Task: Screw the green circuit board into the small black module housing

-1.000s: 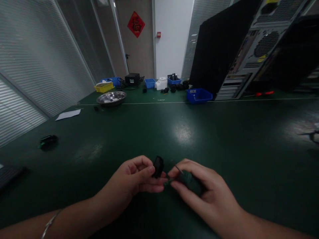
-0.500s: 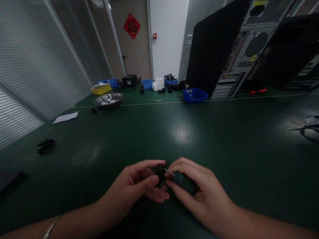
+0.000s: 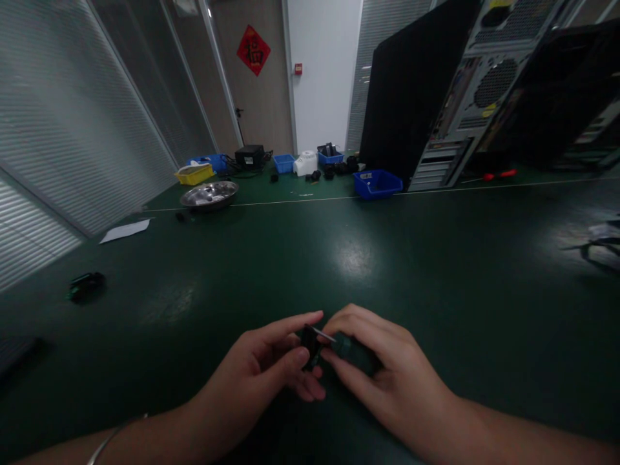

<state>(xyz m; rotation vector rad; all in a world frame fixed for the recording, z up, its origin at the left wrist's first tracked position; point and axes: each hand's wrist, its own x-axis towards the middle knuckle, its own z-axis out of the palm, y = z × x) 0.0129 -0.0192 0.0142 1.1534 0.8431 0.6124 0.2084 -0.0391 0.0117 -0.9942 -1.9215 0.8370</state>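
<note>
My left hand [image 3: 278, 365] pinches a small black part [image 3: 310, 343] with a bit of green on its lower edge, just above the green table. What exactly this part is, I cannot make out. My right hand [image 3: 382, 361] is closed around a screwdriver [image 3: 341, 346] with a dark green handle. Its thin metal shaft points left, and the tip meets the upper side of the black part. Fingers cover most of the handle.
A black and green object [image 3: 86, 285] lies at the left, near a sheet of paper [image 3: 124, 230]. Farther back are a metal bowl [image 3: 210, 196], a yellow bin [image 3: 194, 173], a blue bin [image 3: 377, 185] and a large black computer case [image 3: 416, 90]. A red-handled tool [image 3: 500, 174] lies beside the case.
Both hands keep their grips. The black part and the screwdriver have tilted slightly and shifted a little left; the whole view has also moved slightly.
</note>
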